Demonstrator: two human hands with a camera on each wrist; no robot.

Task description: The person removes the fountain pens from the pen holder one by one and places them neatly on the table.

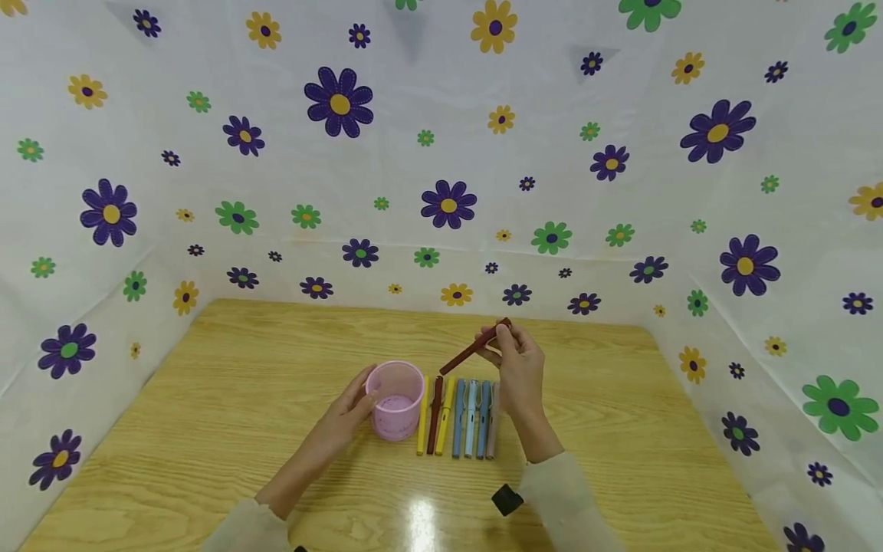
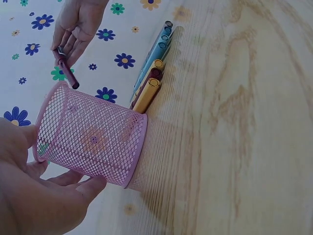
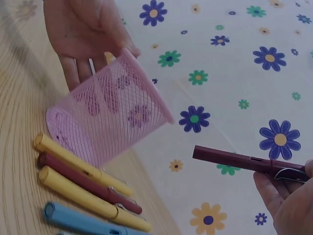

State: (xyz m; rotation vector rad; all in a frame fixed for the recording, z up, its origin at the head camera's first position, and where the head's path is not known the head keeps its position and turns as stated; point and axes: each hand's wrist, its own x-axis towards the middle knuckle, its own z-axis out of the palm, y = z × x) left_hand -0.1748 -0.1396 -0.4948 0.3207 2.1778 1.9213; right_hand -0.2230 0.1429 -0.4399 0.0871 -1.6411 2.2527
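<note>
Near edge of wooden table (image 1: 207,429): left hand (image 1: 348,418), fingers loosely spread, touching pink mesh cup (image 1: 395,399). Just right, row of pens (image 1: 455,418) lying flat. Farther back, right hand (image 1: 519,368) pinching dark red pen (image 1: 474,347) aloft, tilted.

- Right hand (image 3: 288,205) cut off by the right-wrist frame's corner; pen (image 3: 244,161) end hidden in its fingers.
- Small black object (image 1: 507,499) on counter (image 1: 207,429): unidentifiable.
</note>
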